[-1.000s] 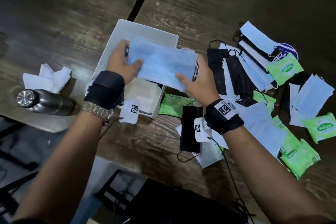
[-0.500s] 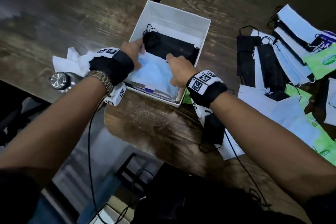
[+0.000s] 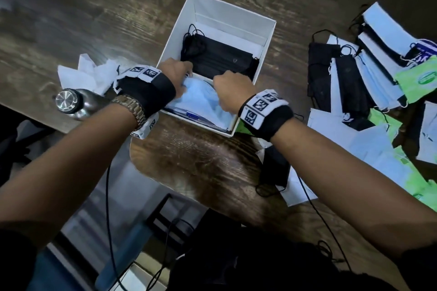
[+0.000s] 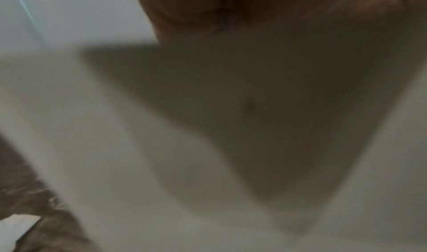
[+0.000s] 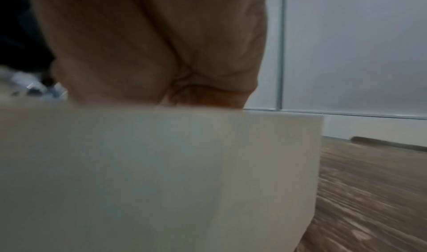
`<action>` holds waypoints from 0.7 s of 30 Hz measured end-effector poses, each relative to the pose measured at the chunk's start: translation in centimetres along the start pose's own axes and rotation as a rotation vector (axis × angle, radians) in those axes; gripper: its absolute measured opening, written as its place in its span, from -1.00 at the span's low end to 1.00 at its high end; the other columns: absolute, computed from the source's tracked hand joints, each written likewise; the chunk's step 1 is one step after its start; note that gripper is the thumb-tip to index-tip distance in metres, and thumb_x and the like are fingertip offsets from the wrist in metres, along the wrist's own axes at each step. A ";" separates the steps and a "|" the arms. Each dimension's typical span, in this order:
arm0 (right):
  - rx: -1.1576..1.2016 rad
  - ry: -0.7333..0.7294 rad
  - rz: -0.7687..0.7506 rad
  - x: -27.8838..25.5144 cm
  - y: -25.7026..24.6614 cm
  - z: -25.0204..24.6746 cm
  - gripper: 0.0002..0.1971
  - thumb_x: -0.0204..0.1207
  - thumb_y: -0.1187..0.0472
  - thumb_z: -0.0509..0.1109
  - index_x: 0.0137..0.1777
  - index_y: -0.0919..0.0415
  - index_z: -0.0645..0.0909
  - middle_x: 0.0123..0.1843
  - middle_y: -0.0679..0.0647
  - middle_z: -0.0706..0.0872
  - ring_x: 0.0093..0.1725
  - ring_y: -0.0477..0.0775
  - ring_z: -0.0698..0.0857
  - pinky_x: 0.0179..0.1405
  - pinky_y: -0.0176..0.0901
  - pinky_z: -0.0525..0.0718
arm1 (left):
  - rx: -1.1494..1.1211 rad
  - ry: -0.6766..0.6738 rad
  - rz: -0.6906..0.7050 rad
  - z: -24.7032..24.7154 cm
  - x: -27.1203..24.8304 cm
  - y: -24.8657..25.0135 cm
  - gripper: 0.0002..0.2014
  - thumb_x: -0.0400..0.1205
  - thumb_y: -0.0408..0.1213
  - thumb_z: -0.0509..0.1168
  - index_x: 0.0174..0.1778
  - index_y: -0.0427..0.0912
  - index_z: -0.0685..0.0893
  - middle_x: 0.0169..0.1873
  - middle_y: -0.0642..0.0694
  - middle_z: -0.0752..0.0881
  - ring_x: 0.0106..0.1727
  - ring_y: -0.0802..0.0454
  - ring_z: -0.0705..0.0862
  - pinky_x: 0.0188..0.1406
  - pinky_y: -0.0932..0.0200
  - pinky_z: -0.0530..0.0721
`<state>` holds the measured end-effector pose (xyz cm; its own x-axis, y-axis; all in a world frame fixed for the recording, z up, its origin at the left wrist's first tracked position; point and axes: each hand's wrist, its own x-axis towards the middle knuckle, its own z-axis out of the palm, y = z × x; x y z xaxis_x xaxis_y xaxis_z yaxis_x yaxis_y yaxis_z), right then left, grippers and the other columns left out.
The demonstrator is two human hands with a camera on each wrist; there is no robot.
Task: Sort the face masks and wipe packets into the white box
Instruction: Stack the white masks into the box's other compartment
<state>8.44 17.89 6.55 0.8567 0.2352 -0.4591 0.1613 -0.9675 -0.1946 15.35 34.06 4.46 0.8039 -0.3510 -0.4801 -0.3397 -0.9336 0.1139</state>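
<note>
Both hands lower now: left hand [image 3: 176,73] and right hand [image 3: 230,88] press the pale blue pleated face mask [image 3: 201,101] into the white cardboard box [image 3: 227,14], near half (fingers hidden, grip unclear). Mask's long axis spans hand to hand.

Head looks steeply down; both wrist views press against the white box [image 3: 264,52]

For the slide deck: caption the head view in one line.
Both hands, left hand and right hand, tuck blue face masks beside black masks in the white box.
</note>
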 end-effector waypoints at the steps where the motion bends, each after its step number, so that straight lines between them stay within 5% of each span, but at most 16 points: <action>1: -0.047 0.008 -0.012 0.0 -0.4 0.3 -0.83 0.61 0.41 0.26 0.15 0.29 0.57 0.20 0.30 0.65 0.15 0.41 0.69 -0.15 0.06 0.50 | 0.032 0.000 -0.011 0.2 0.1 0.2 -0.66 0.48 -0.35 0.42 0.18 -0.12 0.64 0.03 -0.34 0.67 0.12 -0.35 0.64 0.05 -0.02 0.65; 5: -0.115 0.011 -0.050 0.1 -1.3 1.4 -0.77 0.64 0.45 0.17 0.19 0.36 0.61 0.18 0.31 0.69 0.15 0.41 0.71 -0.11 0.11 0.57 | 0.121 -0.062 -0.058 0.4 0.4 0.6 -0.58 0.48 -0.31 0.46 0.25 0.04 0.65 0.17 -0.25 0.62 0.11 -0.33 0.68 0.02 0.05 0.65; 12: -0.096 0.062 -0.005 -0.6 -0.9 0.7 -0.79 0.58 0.49 0.26 0.15 0.33 0.60 0.14 0.28 0.68 0.13 0.39 0.71 -0.19 0.05 0.47 | 0.073 0.092 -0.002 -0.4 -0.2 0.8 -0.71 0.44 -0.27 0.48 0.08 -0.10 0.68 0.15 -0.16 0.58 0.18 -0.23 0.62 -0.04 -0.03 0.66; 18: -0.090 0.184 0.142 -2.1 -1.7 0.6 -0.80 0.61 0.33 0.37 0.21 0.30 0.63 0.18 0.24 0.69 0.20 0.34 0.63 -0.12 0.06 0.45 | 0.209 -0.157 0.033 1.1 0.4 1.3 -0.57 0.41 -0.16 0.55 0.20 -0.02 0.68 0.25 -0.06 0.65 0.24 -0.12 0.65 0.19 0.10 0.61; 21: -0.055 0.183 0.024 -2.5 -2.3 1.1 -0.69 0.63 0.39 0.24 0.36 0.33 0.55 0.29 0.26 0.58 0.28 0.34 0.56 -0.06 0.10 0.52 | 0.380 -0.216 0.083 2.2 0.9 1.6 -0.48 0.37 -0.12 0.50 0.27 0.06 0.60 0.33 -0.04 0.54 0.35 -0.11 0.55 0.34 0.05 0.48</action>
<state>5.38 19.68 7.18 0.9345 0.1961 -0.2971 0.1621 -0.9775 -0.1353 14.44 32.45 2.26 0.6593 -0.3632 -0.6583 -0.5868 -0.7960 -0.1485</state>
